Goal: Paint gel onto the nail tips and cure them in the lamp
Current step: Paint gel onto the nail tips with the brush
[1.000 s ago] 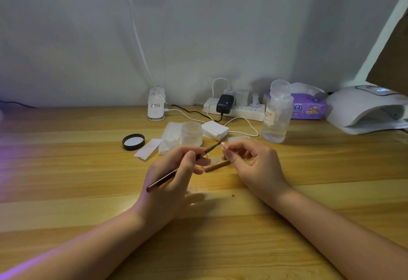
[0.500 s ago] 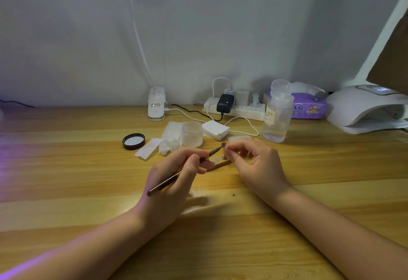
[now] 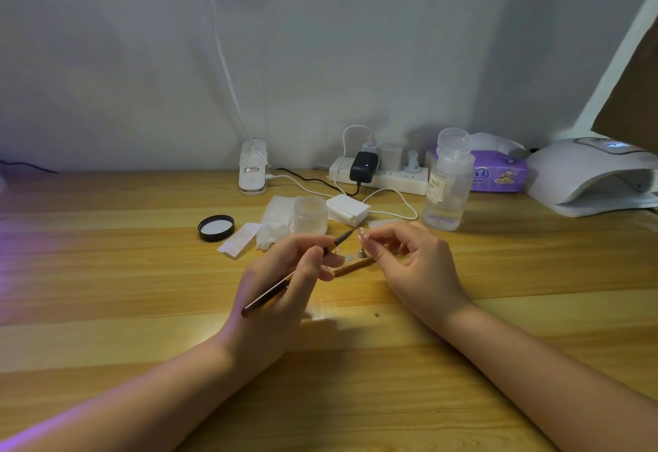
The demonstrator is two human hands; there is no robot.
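Pale pink and small, a false nail tip (image 3: 362,234) is pinched in the fingers (image 3: 374,243) of the right hand (image 3: 416,266) above the wooden surface (image 3: 106,291), while the left hand (image 3: 285,284) grips a slim dark-handled gel brush (image 3: 302,270), bristles at the tip's edge. Painting appears under way; the next move calls for steady strokes, then carrying the tip to the white domed curing lamp (image 3: 598,177) at far right. An open clear jar (image 3: 310,214) and clear liquid bottle (image 3: 447,180) stand nearby.

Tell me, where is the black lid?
In the head view, the black lid lies on the wooden table, left of the hands, beside a white paper slip and the crumpled tissue.
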